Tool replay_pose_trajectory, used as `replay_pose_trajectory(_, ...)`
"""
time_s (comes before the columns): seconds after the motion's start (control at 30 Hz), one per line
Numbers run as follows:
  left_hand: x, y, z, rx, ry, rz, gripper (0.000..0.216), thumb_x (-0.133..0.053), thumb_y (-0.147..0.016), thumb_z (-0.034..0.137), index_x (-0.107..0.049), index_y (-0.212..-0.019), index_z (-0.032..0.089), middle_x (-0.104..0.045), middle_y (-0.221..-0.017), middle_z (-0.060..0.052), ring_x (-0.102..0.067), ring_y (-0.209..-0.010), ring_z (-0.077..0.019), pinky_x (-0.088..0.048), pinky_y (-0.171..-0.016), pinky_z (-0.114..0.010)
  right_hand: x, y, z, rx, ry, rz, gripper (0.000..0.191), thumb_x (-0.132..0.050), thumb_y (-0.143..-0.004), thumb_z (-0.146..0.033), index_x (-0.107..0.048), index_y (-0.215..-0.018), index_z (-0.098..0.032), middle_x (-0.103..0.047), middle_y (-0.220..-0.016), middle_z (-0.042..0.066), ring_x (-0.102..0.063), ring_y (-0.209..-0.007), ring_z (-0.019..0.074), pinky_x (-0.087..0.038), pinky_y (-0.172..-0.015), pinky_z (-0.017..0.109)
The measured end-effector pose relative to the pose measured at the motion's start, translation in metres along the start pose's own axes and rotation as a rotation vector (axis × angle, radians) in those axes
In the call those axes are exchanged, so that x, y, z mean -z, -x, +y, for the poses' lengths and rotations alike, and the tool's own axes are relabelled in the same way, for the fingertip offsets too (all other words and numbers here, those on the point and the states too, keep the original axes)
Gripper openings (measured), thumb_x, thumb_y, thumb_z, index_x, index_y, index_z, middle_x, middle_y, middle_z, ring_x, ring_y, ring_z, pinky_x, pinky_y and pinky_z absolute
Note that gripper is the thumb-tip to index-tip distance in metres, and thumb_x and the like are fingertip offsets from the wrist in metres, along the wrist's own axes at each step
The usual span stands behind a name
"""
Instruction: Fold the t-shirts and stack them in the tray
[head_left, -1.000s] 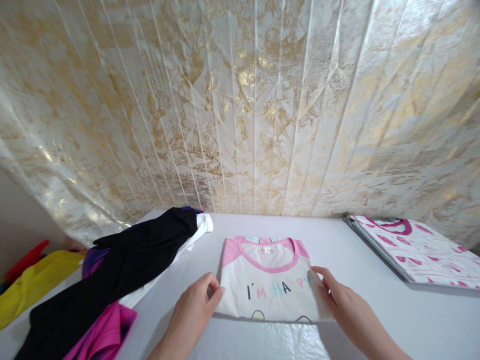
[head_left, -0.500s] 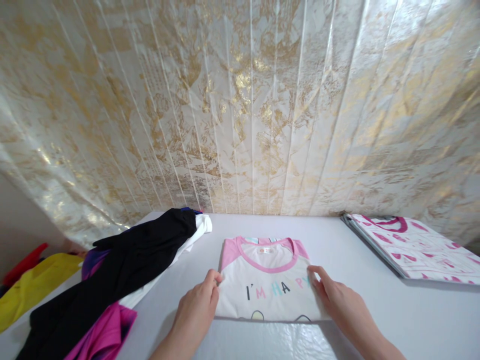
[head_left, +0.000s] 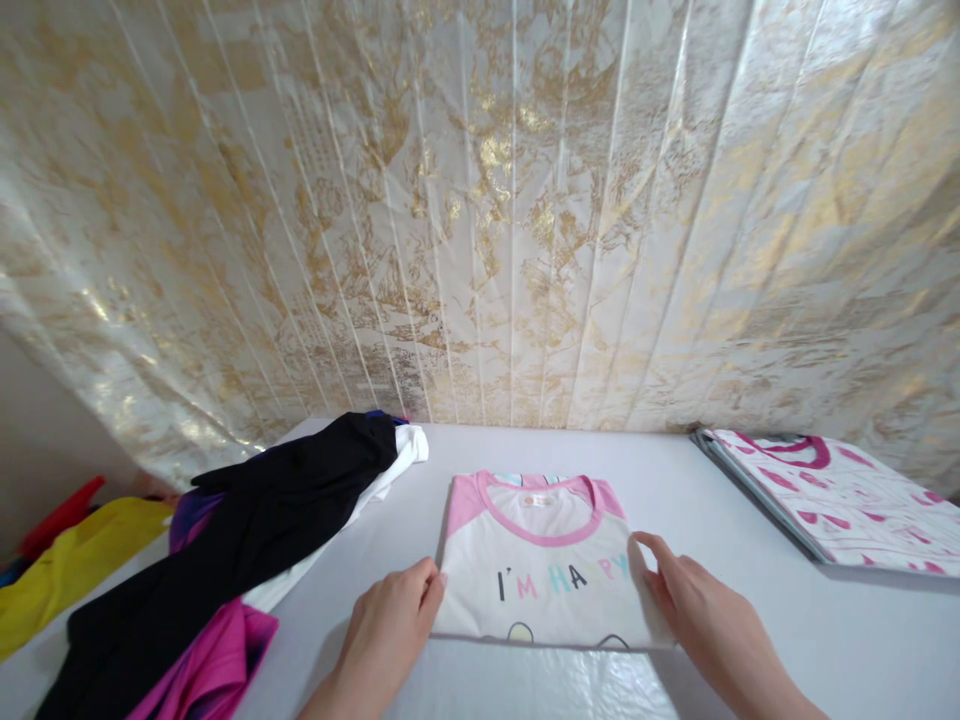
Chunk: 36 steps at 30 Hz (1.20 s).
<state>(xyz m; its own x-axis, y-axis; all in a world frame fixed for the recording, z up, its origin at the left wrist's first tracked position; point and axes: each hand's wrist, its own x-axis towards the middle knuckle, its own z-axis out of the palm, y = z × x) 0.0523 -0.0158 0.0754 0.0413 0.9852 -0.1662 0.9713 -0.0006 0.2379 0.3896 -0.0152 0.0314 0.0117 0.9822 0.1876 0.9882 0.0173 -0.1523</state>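
A folded T-shirt (head_left: 547, 580) lies flat on the table, white with a pink neckband and pink shoulders, lettered "I'M HAPPY" across the front. My left hand (head_left: 391, 625) is closed at its left edge, the fingertips pinching the fabric below the shoulder. At the opposite edge my right hand (head_left: 709, 615) grips the side, with the index finger stretched along the fabric and the other fingertips partly hidden. The collar faces away from me, and part of a printed figure shows along the near fold.
Loose clothes lie to the left: a black garment (head_left: 262, 540), a pink one (head_left: 217, 660) and a yellow one (head_left: 82, 560). A folded pile topped by a white and magenta shirt (head_left: 862, 500) sits at the right. Behind the table (head_left: 577, 690) hangs a gold-patterned curtain (head_left: 480, 220).
The view has shifted slightly, so everything appears a little to the right. My left fingertips sit slightly lower along the shirt's edge; both hands stay at its sides.
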Motion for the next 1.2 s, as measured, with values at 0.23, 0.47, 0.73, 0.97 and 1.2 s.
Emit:
replay_pose_trajectory(0.23,0.006,-0.004,0.011,-0.145,-0.143,0.238,0.023,-0.041,-0.089,0.012,-0.061,-0.094,0.020,-0.066,-0.102,-0.007,-0.061,-0.094,-0.0231,-0.041,-0.077,-0.033,-0.016,-0.006,-0.024,0.323,-0.041,0.302,0.039,-0.032,-0.095,-0.026,-0.057,-0.124,-0.019,-0.058,-0.132,0.012,-0.052,-0.124,0.0247,-0.047,-0.095,0.040)
replay_pose_trajectory(0.47,-0.038,-0.031,0.034,-0.499,-0.109,0.348,0.054,-0.039,-0.097,0.031,-0.031,-0.146,0.012,-0.031,-0.153,-0.014,-0.031,-0.140,-0.0257,-0.035,-0.108,-0.043,-0.049,-0.018,-0.057,0.308,0.106,0.283,0.060,-0.034,-0.096,-0.051,-0.049,-0.138,-0.011,-0.043,-0.147,0.015,-0.039,-0.136,0.0295,-0.037,-0.106,0.046)
replay_pose_trajectory(0.73,-0.052,-0.037,0.027,-0.528,-0.189,0.370,0.055,-0.037,-0.099,0.045,-0.039,-0.144,0.014,-0.035,-0.151,-0.011,-0.032,-0.140,-0.0276,-0.034,-0.110,-0.046,-0.041,-0.019,-0.058,0.294,0.081,0.193,0.062,-0.036,-0.095,-0.055,-0.047,-0.141,-0.013,-0.039,-0.149,0.013,-0.036,-0.137,0.0292,-0.034,-0.109,0.047)
replay_pose_trajectory(0.97,-0.052,-0.037,0.011,-0.464,-0.216,0.406,0.058,-0.030,-0.100,0.047,-0.037,-0.144,0.009,-0.034,-0.151,-0.013,-0.033,-0.139,-0.0262,-0.034,-0.110,-0.044,-0.045,-0.025,-0.043,0.225,-0.068,0.221,0.050,-0.026,-0.100,-0.038,-0.045,-0.142,-0.018,-0.043,-0.148,0.008,-0.040,-0.136,0.0216,-0.039,-0.106,0.040)
replay_pose_trajectory(1.2,-0.047,-0.033,0.000,-0.449,-0.228,0.387,0.053,-0.031,-0.101,0.044,-0.037,-0.145,0.016,-0.036,-0.150,-0.010,-0.034,-0.139,-0.0253,-0.033,-0.109,-0.044,-0.042,-0.027,-0.046,0.253,0.057,0.172,0.052,-0.035,-0.097,-0.041,-0.048,-0.139,-0.014,-0.044,-0.147,0.011,-0.038,-0.136,0.0264,-0.034,-0.108,0.045)
